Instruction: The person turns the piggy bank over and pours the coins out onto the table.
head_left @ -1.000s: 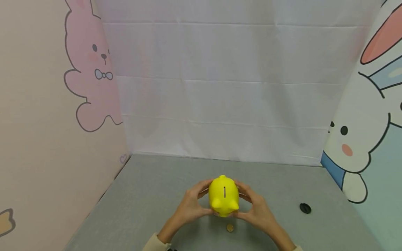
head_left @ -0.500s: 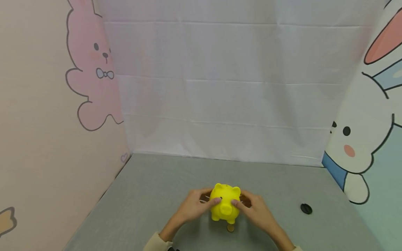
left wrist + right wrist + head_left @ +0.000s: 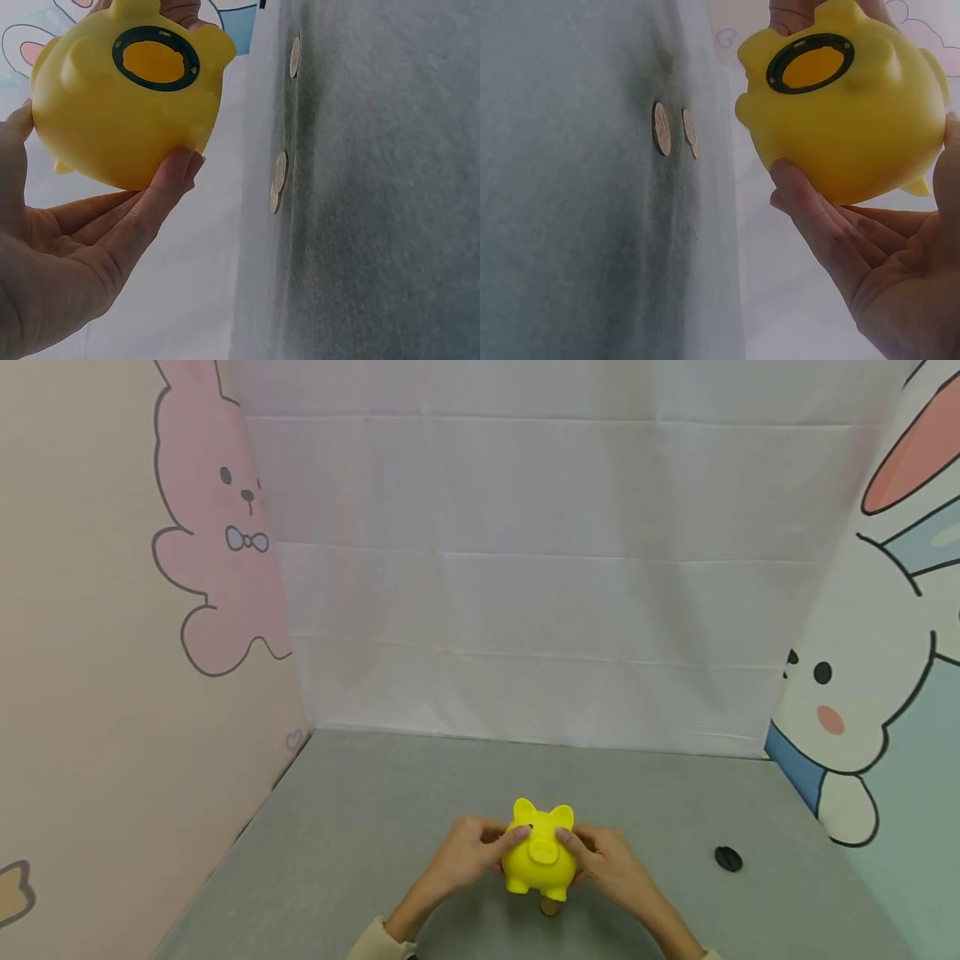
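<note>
A yellow piggy bank [image 3: 540,858] is held just above the grey table [image 3: 360,827], its snout towards me. My left hand [image 3: 474,852] grips its left side and my right hand [image 3: 609,862] grips its right side, thumbs on the face. In the wrist views the piggy bank's [image 3: 120,112] underside shows a black-ringed round opening [image 3: 156,58] with no plug in it; the same opening [image 3: 810,64] shows from the right. Coins [image 3: 279,178] lie on the table under it, two of them [image 3: 661,128] close together. One coin [image 3: 549,907] peeks out below the bank.
A small black round cap [image 3: 728,858] lies on the table to the right. Cartoon rabbit panels [image 3: 217,527] wall the left and right sides, and a white sheet [image 3: 540,577] closes the back.
Both hands have turned the piggy bank from slot-towards-me to snout-towards-me and brought it a little lower and nearer. The black cap has not moved.
</note>
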